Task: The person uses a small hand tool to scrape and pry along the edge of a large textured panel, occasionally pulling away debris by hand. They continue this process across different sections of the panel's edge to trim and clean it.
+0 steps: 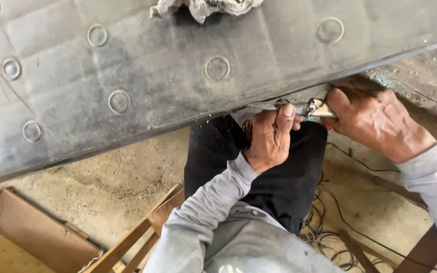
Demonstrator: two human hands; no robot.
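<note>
A large grey sheet-metal panel with round stamped dimples fills the upper part of the head view. My left hand grips the panel's lower edge, fingers curled under it. My right hand is closed on a small metal tool with a shiny tip, held against the same edge right next to my left fingers. Both arms wear grey sleeves. The tool's handle is hidden inside my right palm.
A crumpled grey rag lies on the panel's far edge. Below are my dark trousers, a sandy dirt floor, wooden slats, a brown board and black cables.
</note>
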